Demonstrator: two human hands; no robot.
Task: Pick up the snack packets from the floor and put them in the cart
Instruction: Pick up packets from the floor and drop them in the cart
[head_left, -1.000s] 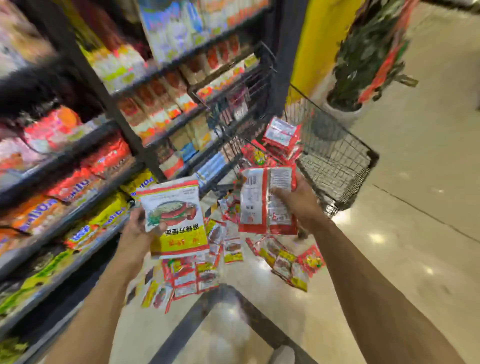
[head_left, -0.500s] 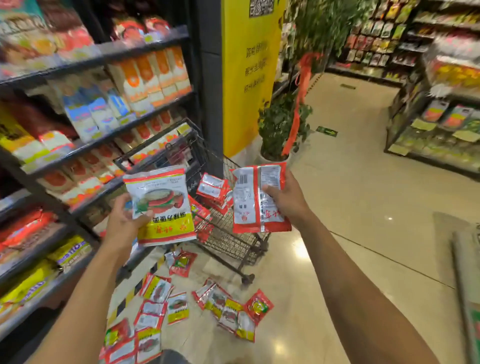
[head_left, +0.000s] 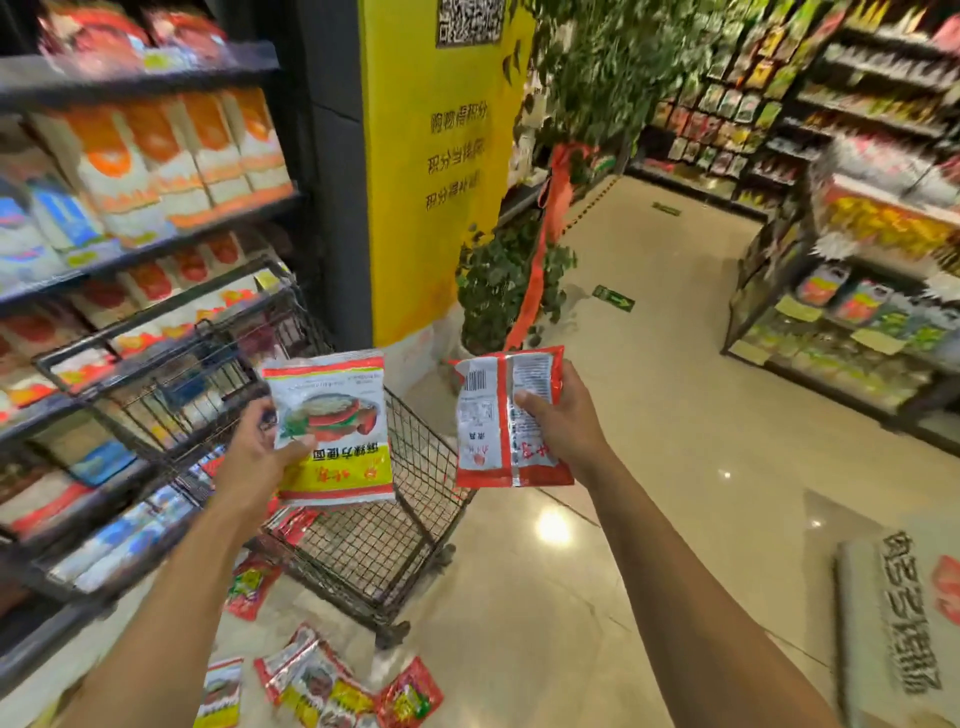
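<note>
The left hand (head_left: 254, 457) grips a white and yellow packet (head_left: 332, 431). Its thumb is pressed across the printed front and its fingers (head_left: 260, 410) are curled behind the left edge. The right hand (head_left: 561, 431) pinches a red packet (head_left: 498, 421), thumb on the barcode side and the other fingers wrapped round the far edge. Both packets are held up flat with their print upside down. They sit apart, the red one at 3 o'clock of the white one.

The white and yellow packet hangs over the basket of the cart (head_left: 415, 467), a dark wire-mesh trolley with a tube handle. The cart stands at 7 o'clock of the view, close against the left shelves (head_left: 156, 208). A few red packets in the cart (head_left: 293, 522) lie on its mesh bottom, partly hidden by the left hand's packet. More loose packets (head_left: 332, 686) are scattered on the floor (head_left: 675, 467) at 6 o'clock of the cart, just beside its wheel. A single red one (head_left: 249, 592) lies at 8 o'clock, by the shelf foot.

All the packets are flat, glossy, crinkled foil pouches. The floor is shiny pale tile. A yellow pillar (head_left: 431, 182) and a leafy potted plant (head_left: 498, 280) with an orange ribbon stand at 12 o'clock of the cart. A printed mat (head_left: 893, 623) lies at 4 o'clock.
</note>
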